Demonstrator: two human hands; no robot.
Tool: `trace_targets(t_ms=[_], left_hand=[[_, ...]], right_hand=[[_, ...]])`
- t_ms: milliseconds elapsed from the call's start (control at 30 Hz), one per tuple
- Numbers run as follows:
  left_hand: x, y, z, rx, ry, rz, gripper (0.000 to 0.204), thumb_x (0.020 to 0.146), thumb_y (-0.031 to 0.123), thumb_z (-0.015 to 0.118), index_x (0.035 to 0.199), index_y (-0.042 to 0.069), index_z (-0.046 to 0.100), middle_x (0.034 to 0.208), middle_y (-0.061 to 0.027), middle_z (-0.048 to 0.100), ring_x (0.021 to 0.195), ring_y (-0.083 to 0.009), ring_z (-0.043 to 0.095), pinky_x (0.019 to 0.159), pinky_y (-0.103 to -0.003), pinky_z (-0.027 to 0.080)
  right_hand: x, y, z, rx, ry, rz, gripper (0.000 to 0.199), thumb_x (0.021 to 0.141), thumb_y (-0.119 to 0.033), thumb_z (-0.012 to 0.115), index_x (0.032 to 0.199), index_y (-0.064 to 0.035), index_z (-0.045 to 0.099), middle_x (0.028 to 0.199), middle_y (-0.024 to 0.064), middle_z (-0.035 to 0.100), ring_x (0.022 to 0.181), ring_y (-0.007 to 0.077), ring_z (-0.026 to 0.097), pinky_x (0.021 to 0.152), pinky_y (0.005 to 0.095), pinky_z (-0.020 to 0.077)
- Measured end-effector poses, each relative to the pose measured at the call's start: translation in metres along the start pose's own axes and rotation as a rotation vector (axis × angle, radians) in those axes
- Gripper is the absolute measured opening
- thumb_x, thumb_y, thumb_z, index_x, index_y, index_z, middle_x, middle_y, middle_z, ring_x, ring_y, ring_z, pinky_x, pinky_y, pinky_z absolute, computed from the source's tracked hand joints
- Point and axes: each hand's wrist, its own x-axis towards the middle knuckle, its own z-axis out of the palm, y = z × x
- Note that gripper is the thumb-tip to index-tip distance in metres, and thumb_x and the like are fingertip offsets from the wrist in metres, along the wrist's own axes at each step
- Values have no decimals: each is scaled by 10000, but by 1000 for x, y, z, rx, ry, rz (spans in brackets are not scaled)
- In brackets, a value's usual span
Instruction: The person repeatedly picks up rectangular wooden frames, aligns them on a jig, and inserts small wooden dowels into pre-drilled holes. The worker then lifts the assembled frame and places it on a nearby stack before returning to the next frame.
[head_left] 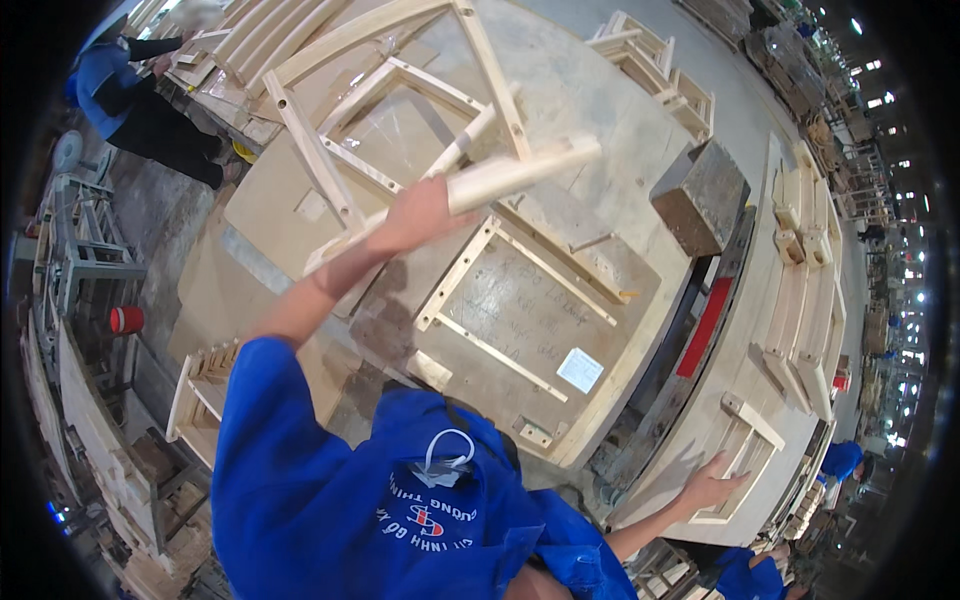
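- The wooden frame point(525, 173) is of pale cream colour.
- The shirt point(290, 450) is strong blue, with white and red print.
- The flat strip point(704, 328) is red.

Tabletop point(612, 135), right edge: worn brown block point(700, 198) sat there | near lower-right edge: pale paper slip point(579, 370) lay flat | beyond left edge: red container point(126, 320) showed | past upper-left corner: co-worker point(112, 98) in blue stood
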Motion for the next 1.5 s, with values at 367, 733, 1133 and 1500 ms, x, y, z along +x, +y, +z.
trace_targets(t_ms=[367,733,1133,1500], left_hand=[[189,-109,48,-126,61,-217,824,672,683,681,978,-83,690,942,-272,682,899,-385,675,808,-418,540],[197,-101,58,-122,-111,-319,659,710,543,679,1021,-37,698,1006,-239,685,952,-376,663,850,-430,531],[199,-106,64,-154,-82,-291,718,656,594,695,898,-81,702,905,-265,686,842,-387,676,774,-407,541],[160,-85,53,10,116,-130,693,718,308,724,1287,-11,488,1122,-215,624,1042,-364,618,894,-449,507]], right_hand=[[-19,50,57,-381,-354,53,862,861,-697,461,1503,-154,274,1458,243,377,1311,390,413,1015,559,357],[-32,62,89,-497,-180,104,803,892,-729,340,1502,-208,296,1440,204,418,1251,384,473,973,549,369],[-33,77,89,-476,-103,80,770,883,-720,378,1474,-227,354,1412,169,461,1241,358,489,963,532,379],[-16,31,59,-533,-286,98,782,890,-658,451,1412,-77,426,1301,221,544,1198,373,524,932,543,422]])
